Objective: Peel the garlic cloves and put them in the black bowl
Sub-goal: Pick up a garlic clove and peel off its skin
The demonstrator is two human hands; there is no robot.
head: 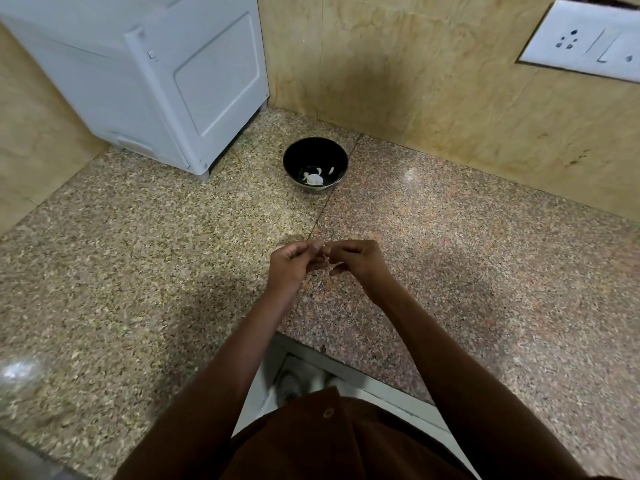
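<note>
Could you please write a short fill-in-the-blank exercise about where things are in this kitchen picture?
1. The peeled garlic pieces lie inside the ____ bowl.
2. The left hand and right hand meet above the speckled ____, nearer the person than the bowl.
3. Beside the bowl, to its left in the picture, stands a ____ appliance.
4. The wall at upper right carries a socket and ____ plate.

Missing words: black; countertop; white; switch
</note>
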